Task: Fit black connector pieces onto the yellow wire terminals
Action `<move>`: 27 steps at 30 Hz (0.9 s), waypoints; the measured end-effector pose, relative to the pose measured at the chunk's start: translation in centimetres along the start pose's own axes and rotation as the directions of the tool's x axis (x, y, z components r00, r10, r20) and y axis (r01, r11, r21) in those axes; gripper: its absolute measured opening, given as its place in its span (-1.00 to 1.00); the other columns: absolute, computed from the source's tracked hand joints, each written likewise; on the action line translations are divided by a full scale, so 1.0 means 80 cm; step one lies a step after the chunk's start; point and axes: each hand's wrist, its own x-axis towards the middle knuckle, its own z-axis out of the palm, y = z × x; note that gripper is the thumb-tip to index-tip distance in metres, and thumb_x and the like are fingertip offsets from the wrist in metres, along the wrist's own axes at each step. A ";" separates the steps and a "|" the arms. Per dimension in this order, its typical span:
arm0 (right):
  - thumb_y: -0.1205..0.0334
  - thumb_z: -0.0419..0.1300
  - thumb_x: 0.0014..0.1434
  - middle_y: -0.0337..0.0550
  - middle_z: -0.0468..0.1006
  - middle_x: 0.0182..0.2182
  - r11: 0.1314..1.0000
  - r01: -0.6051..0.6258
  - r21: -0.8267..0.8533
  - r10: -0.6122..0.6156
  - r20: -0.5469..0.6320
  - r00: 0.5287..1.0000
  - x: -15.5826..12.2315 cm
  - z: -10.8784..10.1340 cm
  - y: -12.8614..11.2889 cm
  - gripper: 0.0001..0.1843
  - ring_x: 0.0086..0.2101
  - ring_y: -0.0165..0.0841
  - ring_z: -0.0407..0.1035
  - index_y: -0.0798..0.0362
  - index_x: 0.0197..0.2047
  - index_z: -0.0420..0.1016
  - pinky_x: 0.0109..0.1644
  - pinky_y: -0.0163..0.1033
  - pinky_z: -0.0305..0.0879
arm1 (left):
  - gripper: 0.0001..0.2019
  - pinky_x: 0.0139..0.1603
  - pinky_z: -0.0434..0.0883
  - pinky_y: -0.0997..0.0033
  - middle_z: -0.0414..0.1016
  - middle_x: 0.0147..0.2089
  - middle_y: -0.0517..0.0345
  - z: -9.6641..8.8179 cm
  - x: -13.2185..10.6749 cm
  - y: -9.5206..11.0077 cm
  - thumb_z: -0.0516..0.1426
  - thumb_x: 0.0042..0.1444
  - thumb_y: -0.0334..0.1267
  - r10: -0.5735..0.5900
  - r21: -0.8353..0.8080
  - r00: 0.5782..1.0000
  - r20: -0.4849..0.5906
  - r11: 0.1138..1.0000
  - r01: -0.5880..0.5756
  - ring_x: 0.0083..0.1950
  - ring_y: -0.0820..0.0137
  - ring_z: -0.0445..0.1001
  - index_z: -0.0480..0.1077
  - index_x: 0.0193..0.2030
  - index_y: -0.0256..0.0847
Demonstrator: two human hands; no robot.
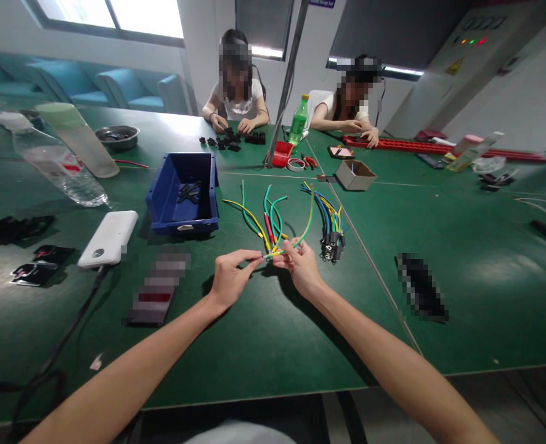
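Between my hands, low over the green table, is a green-and-yellow wire (309,223). My left hand (234,274) pinches its near end, where a small metal tip shows. The fingers of my right hand (302,265) are closed around the same wire a little further along, and its free end curves up and away. Just beyond my fingers lie several loose green and yellow wires (249,216) and a red pen-like tool (268,229). To the right of my right hand rests a bundle of blue and yellow wires (331,228) with black sleeves and ring ends.
A blue bin (183,225) with black parts stands left of the wires. Further left are a white power bank (109,239) and a water bottle (60,166). A cardboard box (356,179) and green bottle (299,120) stand beyond. Two people work across the table (254,345).
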 end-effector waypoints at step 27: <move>0.08 0.34 -0.01 -0.27 0.57 -0.46 0.992 0.097 -0.083 -0.092 0.060 0.994 -0.001 0.000 0.004 -0.59 -0.52 -0.36 0.52 -0.02 -0.26 0.18 -0.40 -0.28 0.51 | -0.81 -0.16 0.46 0.33 0.60 -0.24 0.10 0.006 -0.001 -0.007 0.25 0.02 -0.22 -0.206 -0.036 0.974 0.095 0.977 0.210 -0.26 0.32 0.54 0.55 -0.21 -0.19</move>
